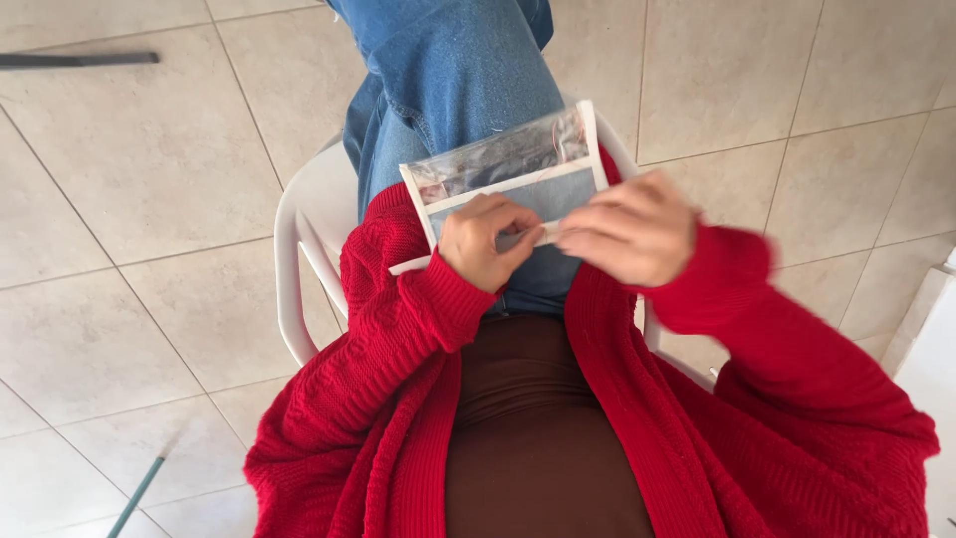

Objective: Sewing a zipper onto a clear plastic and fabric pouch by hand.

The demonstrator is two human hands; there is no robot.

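Beige floor tiles (149,199) with thin grout lines spread out on every side, and right in the middle sits a person on a white plastic chair (299,229), red cable-knit cardigan (398,329) open over a brown top, blue jeans (458,70) stretching away. Both hands are up over the lap now, working at a clear plastic pouch with a white border (508,164). Left hand (483,242) is curled shut, thumb and fingers pinching the pouch's near edge; right hand (629,229) is closed on that same edge just beside it, fingertips nearly touching the left's. The pouch tilts away from the body, its far end shiny, something dark inside that I can't make out. For a clean grip here, I'd judge it best to keep the two pinches close together and the pouch pulled taut, so the thin film doesn't crumple or slip. Off to the upper left a dark bar (80,60) lies on the tiles, a thin green stick (139,493) pokes in at the lower left, and something white (931,329) edges in at the right.
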